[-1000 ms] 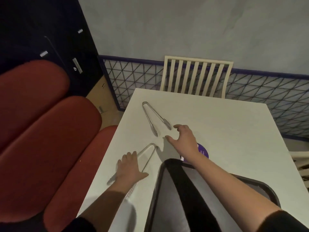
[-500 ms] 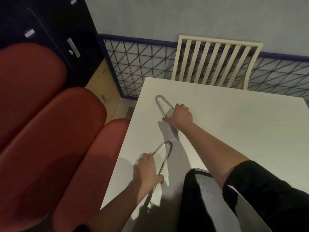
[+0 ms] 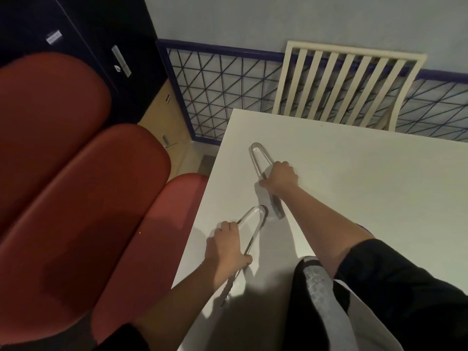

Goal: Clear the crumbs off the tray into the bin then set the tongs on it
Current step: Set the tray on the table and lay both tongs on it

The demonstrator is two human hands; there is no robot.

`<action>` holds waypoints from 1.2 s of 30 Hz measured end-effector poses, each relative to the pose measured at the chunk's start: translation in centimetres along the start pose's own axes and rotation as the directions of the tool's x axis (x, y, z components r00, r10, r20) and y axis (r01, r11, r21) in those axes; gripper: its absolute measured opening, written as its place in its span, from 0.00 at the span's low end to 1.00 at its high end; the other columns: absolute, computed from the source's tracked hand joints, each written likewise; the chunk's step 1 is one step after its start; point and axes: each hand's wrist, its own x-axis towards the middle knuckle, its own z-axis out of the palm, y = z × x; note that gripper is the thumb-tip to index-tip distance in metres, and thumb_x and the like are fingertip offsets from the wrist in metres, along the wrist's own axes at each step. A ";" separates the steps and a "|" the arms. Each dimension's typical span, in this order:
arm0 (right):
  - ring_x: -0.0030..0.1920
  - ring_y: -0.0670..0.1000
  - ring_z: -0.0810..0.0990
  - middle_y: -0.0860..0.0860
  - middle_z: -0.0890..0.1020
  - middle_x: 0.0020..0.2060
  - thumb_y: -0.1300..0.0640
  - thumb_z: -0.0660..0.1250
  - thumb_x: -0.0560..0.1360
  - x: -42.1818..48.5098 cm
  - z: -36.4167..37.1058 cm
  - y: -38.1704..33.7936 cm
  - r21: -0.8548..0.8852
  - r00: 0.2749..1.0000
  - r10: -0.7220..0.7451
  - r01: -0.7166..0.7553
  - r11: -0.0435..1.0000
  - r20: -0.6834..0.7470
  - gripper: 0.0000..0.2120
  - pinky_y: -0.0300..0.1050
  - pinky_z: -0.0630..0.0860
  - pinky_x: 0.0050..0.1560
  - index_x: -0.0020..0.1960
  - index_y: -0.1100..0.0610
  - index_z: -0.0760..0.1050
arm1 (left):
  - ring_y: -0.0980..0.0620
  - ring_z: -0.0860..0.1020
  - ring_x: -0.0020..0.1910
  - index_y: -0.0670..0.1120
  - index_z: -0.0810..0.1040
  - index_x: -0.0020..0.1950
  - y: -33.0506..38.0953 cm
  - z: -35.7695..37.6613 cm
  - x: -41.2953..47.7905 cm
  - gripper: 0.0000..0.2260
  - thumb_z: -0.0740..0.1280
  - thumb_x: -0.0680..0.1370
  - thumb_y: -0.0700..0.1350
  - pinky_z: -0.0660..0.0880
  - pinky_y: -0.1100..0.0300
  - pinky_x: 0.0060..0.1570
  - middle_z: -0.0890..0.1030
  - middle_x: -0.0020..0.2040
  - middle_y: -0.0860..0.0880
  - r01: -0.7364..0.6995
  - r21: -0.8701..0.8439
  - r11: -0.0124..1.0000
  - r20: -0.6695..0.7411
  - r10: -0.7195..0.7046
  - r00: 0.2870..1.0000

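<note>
Clasping one pair each on the table (image 3: 367,198) — left hand (image 3: 226,247) the near tongs (image 3: 255,233), right hand (image 3: 278,177) the far tongs (image 3: 276,210).

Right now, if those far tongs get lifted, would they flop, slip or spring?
Probably stiff yet springy: the far tongs look like one bent metal strip with a looped end. Likely light, since the arms are thin. The shiny metal on the smooth white table might slide if pushed, though the right hand curls over both arms.
</note>
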 end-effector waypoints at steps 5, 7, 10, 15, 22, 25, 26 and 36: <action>0.56 0.59 0.75 0.59 0.70 0.58 0.52 0.71 0.68 -3.0 -1.6 2.1 0.295 0.996 -0.012 0.037 0.955 -0.086 0.31 0.46 0.71 0.48 0.65 0.63 0.65 | 0.47 0.75 0.58 0.43 0.64 0.68 -0.3 -0.7 -0.8 0.34 0.68 0.70 0.61 0.74 0.56 0.54 0.71 0.61 0.46 -0.018 -0.010 1.000 -0.010 0.018 1.000; 0.55 0.59 0.76 0.59 0.70 0.59 0.52 0.71 0.68 -4.8 -2.7 3.3 0.354 0.992 0.011 0.036 0.935 -0.130 0.33 0.46 0.72 0.48 0.67 0.63 0.64 | 0.47 0.75 0.58 0.43 0.64 0.68 0.3 -1.2 -1.4 0.33 0.68 0.71 0.60 0.74 0.56 0.53 0.71 0.61 0.46 -0.011 -0.019 1.000 -0.013 0.010 1.000; 0.54 0.58 0.76 0.58 0.70 0.59 0.51 0.71 0.68 -8.0 -4.4 5.8 0.415 0.985 0.051 0.022 0.910 -0.165 0.34 0.46 0.73 0.47 0.69 0.62 0.63 | 0.47 0.75 0.58 0.43 0.64 0.67 1.6 -2.0 -2.7 0.32 0.68 0.71 0.58 0.75 0.56 0.52 0.71 0.61 0.46 -0.008 -0.043 0.999 -0.057 0.006 0.998; 0.50 0.55 0.77 0.56 0.74 0.56 0.46 0.72 0.67 -15.4 -6.7 12.3 0.463 0.972 0.143 -0.041 0.885 -0.188 0.31 0.42 0.70 0.40 0.64 0.59 0.68 | 0.47 0.75 0.59 0.43 0.64 0.70 5.7 -2.9 -5.8 0.36 0.70 0.70 0.60 0.75 0.55 0.54 0.71 0.63 0.46 -0.008 -0.128 0.992 -0.131 -0.009 0.991; 0.51 0.60 0.78 0.59 0.75 0.54 0.42 0.69 0.68 -27.3 -6.7 22.6 0.340 0.942 0.309 -0.250 0.906 -0.131 0.31 0.48 0.75 0.46 0.63 0.59 0.68 | 0.46 0.76 0.59 0.44 0.66 0.68 14.1 0.3 -12.3 0.35 0.69 0.68 0.62 0.73 0.54 0.53 0.72 0.63 0.46 -0.094 -0.201 0.975 -0.119 0.070 0.990; 0.60 0.61 0.75 0.61 0.70 0.64 0.44 0.68 0.71 -31.3 -5.8 25.8 0.255 0.933 0.352 -0.323 0.911 -0.076 0.39 0.50 0.74 0.55 0.73 0.61 0.56 | 0.46 0.76 0.60 0.44 0.67 0.67 17.4 2.7 -14.6 0.35 0.69 0.68 0.62 0.75 0.54 0.53 0.72 0.63 0.46 -0.125 -0.208 0.970 -0.081 0.111 0.991; 0.62 0.60 0.74 0.61 0.68 0.66 0.43 0.67 0.71 -32.4 -5.4 26.7 0.246 0.933 0.356 -0.332 0.910 -0.058 0.42 0.50 0.74 0.56 0.75 0.61 0.53 | 0.46 0.76 0.60 0.44 0.67 0.67 18.4 3.6 -15.3 0.35 0.69 0.68 0.63 0.75 0.53 0.53 0.72 0.64 0.45 -0.128 -0.193 0.973 -0.065 0.118 0.991; 0.61 0.56 0.74 0.59 0.66 0.67 0.41 0.66 0.71 -36.4 -3.1 31.1 0.125 0.938 0.348 -0.345 0.930 0.000 0.45 0.47 0.76 0.53 0.76 0.58 0.44 | 0.46 0.75 0.61 0.43 0.65 0.68 23.3 9.0 -17.4 0.35 0.69 0.69 0.62 0.76 0.55 0.50 0.70 0.66 0.44 -0.078 -0.045 0.996 -0.008 0.077 0.997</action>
